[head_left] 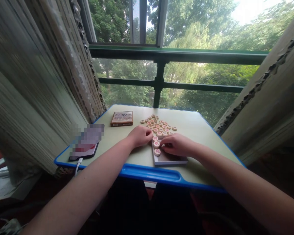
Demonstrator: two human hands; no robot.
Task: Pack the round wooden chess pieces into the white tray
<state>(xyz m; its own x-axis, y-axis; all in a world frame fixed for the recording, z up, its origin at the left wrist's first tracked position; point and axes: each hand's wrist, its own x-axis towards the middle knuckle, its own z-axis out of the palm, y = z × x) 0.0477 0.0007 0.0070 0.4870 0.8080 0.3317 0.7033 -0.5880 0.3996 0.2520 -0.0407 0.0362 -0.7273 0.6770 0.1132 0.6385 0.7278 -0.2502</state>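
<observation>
Head view: a shallow open box tray (172,158) sits near the front edge of a pale, blue-rimmed tabletop (198,130). Three round xiangqi pieces (157,152) with red characters line up along the tray's left wall, flat and face up. The other xiangqi discs (159,133) lie loosely clustered just beyond the tray, one disc (174,128) a little apart on the right.

The two hands are apart from each other. The right hand (175,143) reaches over the tray, its bent fingers at the middle of the row; whether they grip that piece I cannot tell. The left hand (143,135) is loosely curled beside the tray's far left corner, and what it may hold is hidden.

The discs look light, hard and smooth, so they should slide easily and hardly chip; pinching the round rim between thumb and forefinger seems best. The tray looks thin-walled, probably better steadied by a side than squeezed. Left of and beyond the tray lies a printed box (122,118).
</observation>
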